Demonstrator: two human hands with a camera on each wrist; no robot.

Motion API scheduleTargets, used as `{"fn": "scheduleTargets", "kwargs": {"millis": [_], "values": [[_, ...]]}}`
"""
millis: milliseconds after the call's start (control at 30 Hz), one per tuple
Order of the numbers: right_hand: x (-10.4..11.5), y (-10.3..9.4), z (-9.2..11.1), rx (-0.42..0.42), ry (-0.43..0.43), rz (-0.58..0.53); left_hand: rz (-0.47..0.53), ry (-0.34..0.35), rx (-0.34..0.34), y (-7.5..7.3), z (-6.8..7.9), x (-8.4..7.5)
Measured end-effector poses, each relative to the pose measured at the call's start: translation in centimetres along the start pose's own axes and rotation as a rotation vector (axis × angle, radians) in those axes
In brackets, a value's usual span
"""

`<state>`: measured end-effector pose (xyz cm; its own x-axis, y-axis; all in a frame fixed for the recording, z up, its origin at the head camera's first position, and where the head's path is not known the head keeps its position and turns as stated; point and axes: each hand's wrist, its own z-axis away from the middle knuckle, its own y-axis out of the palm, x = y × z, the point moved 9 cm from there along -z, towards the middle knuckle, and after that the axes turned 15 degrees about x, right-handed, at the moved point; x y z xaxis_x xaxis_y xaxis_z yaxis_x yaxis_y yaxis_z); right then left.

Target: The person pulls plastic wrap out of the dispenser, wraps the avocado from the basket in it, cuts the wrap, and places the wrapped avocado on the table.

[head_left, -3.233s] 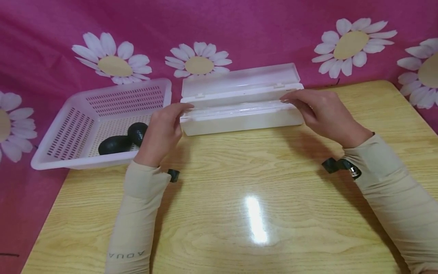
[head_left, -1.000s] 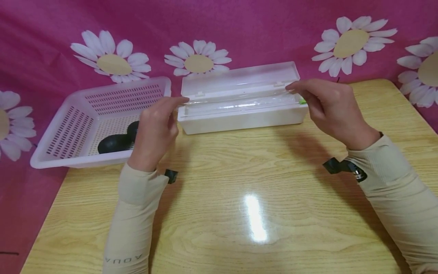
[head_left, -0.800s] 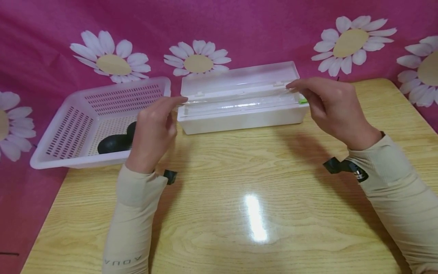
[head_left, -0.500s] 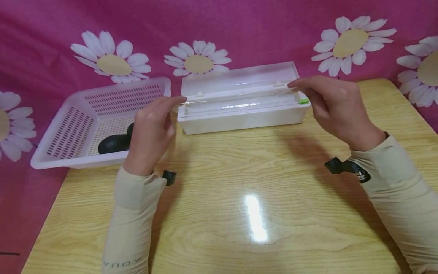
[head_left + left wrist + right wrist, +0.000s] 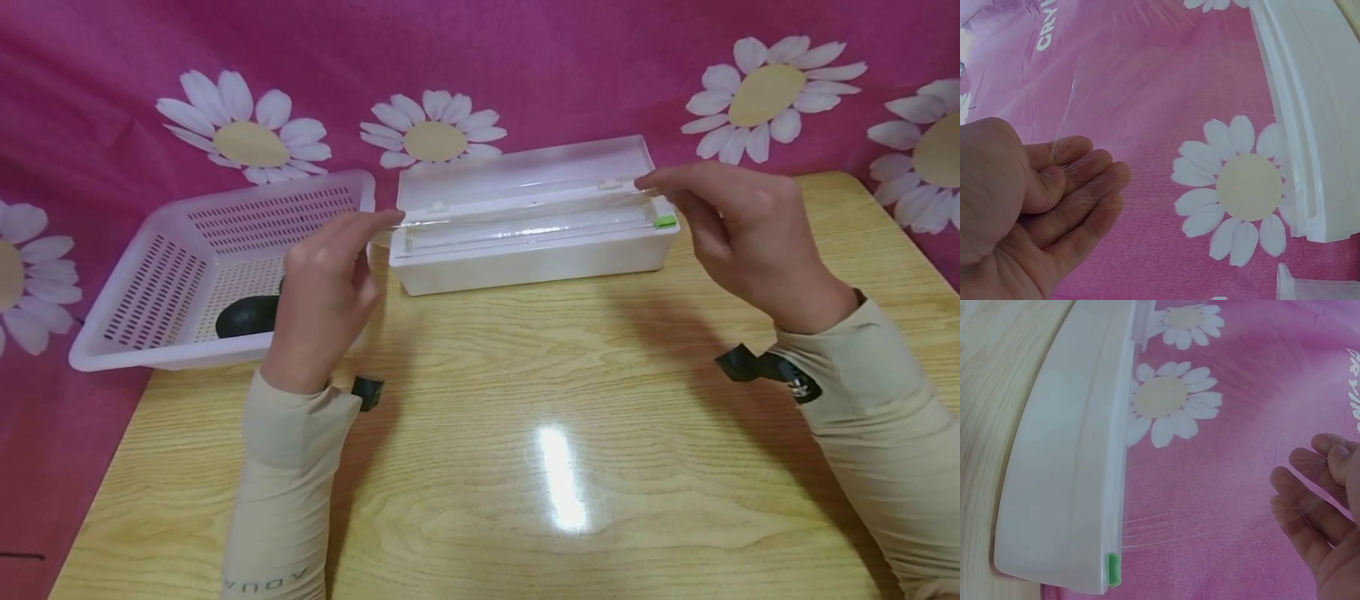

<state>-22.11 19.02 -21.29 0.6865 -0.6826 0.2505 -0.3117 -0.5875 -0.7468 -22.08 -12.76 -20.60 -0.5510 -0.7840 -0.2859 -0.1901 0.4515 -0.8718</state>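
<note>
A white cling film dispenser stands on the table with its lid tipped back. Clear cling film stretches between my hands above the box. My left hand pinches one side of it between thumb and forefinger, the other fingers loosely bent, as the left wrist view shows. At the opposite side my right hand pinches the film; in the right wrist view its thumb meets the fingertips. A green tab shows at the box's right end.
Left of the box sits a white perforated basket holding a smooth dark oblong fruit or vegetable, partly behind my left hand. A pink flowered cloth hangs behind the wooden table.
Both hands have risen from the dispenser and drawn apart, lifting the film between them. The green tab has come into view; my left hand now covers more of the basket's contents.
</note>
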Motion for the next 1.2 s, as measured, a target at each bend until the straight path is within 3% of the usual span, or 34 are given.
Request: {"fn": "scheduleTargets", "kwargs": {"millis": [467,1200], "values": [[0.7,-0.8,0.1,-0.024,-0.014,-0.008,-0.003,-0.030,-0.007,-0.7,0.4,-0.5],[1.8,-2.1,0.3,-0.075,-0.010,-0.004,-0.029,0.015,-0.101,-2.0,1.0,-1.6]]}}
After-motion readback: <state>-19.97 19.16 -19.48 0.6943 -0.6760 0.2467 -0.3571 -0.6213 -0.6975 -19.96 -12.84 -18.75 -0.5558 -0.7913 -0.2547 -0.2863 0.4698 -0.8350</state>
